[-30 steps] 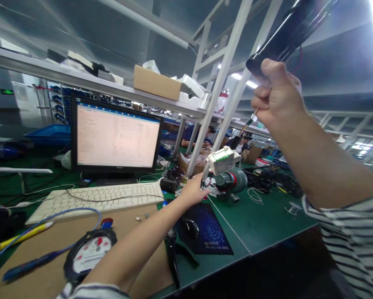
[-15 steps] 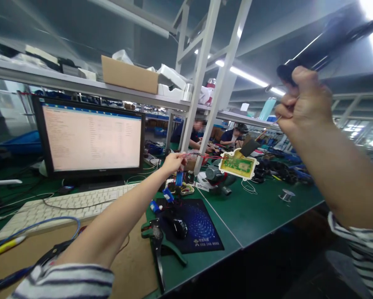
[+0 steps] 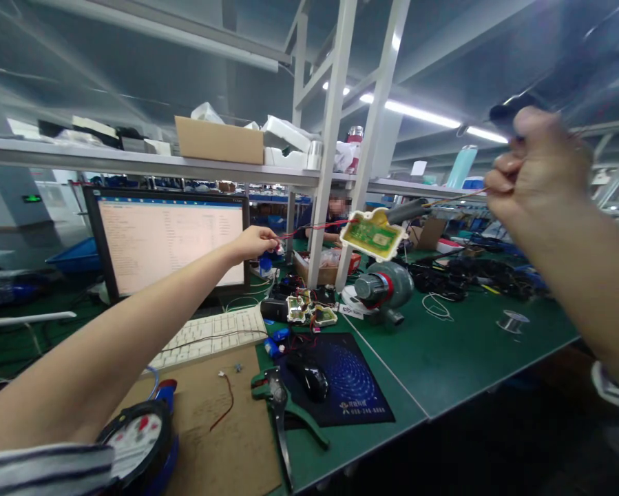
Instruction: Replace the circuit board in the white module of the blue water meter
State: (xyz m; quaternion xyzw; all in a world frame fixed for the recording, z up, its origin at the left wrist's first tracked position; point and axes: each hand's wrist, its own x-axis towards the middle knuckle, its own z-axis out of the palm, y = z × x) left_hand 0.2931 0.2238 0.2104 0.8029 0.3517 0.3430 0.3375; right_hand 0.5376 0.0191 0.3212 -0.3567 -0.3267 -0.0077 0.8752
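My left hand [image 3: 255,243] is closed in a pinch on thin red wires [image 3: 322,226] in front of the monitor. A small blue part [image 3: 265,263] hangs just under those fingers. The wires run right to a green circuit board [image 3: 374,235] in a white-rimmed yellow case, held up in the air and tilted. Beside the case is a dark grey sleeve-like piece [image 3: 407,210]. From it a thin yellowish wire [image 3: 454,198] stretches to my right hand [image 3: 541,162], raised and closed. A dark, blurred object [image 3: 516,107] shows at the right thumb; its kind is unclear.
Green-handled wire strippers [image 3: 283,399], a black mouse [image 3: 309,377] and a mouse pad [image 3: 353,379] lie on the green bench. A keyboard [image 3: 211,334] and monitor [image 3: 169,238] stand left. A grey motor-like unit [image 3: 386,284] and solder spool [image 3: 513,322] lie right.
My hands have spread apart, left hand leftward and up, right hand rightward. The cased board has shifted left and up, its wires pulled straighter. The view has also shifted.
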